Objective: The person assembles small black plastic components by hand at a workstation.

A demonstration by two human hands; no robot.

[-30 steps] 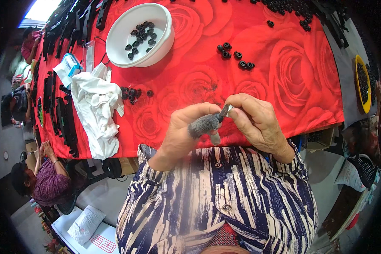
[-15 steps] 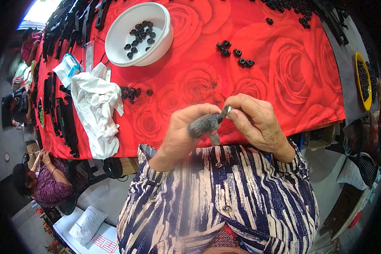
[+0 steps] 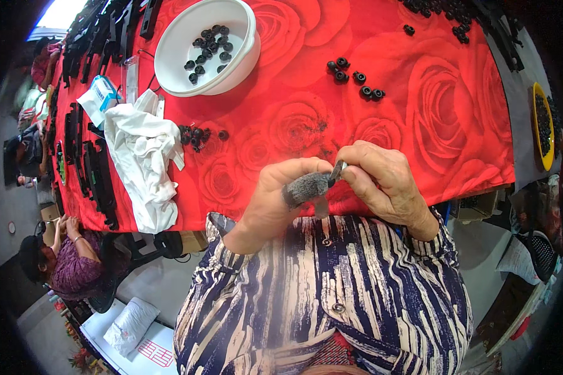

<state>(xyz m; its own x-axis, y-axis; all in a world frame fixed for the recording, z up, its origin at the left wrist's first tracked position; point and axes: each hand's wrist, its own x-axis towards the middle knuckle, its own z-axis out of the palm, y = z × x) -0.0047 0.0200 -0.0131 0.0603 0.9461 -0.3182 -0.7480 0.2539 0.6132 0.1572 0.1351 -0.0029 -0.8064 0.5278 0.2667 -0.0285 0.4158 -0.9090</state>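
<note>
Close to the front edge of the red table, both my hands meet in front of my striped shirt. My left hand [image 3: 259, 209] has a fuzzy grey cover [image 3: 304, 190] on one finger. It is closed around a small black part, mostly hidden by the fingers. My right hand [image 3: 388, 184] pinches a small metal blade [image 3: 336, 170], its edge up against that part. Dark shavings [image 3: 319, 125] lie on the cloth just beyond my hands. Small round black parts [image 3: 340, 77] sit in a loose group farther off to the right.
A white bowl [image 3: 247, 65] with several black parts stands beyond my hands. To the left lie a crumpled white cloth [image 3: 145, 147], a cluster of black parts [image 3: 196, 136] and long black strips [image 3: 94, 178]. A yellow tray [image 3: 547, 164] stands far right. Another person [image 3: 75, 265] sits at left.
The view has shifted slightly, so the table things sit a little differently in it. My hands stay together, and the blade has tilted slightly against the black part.
</note>
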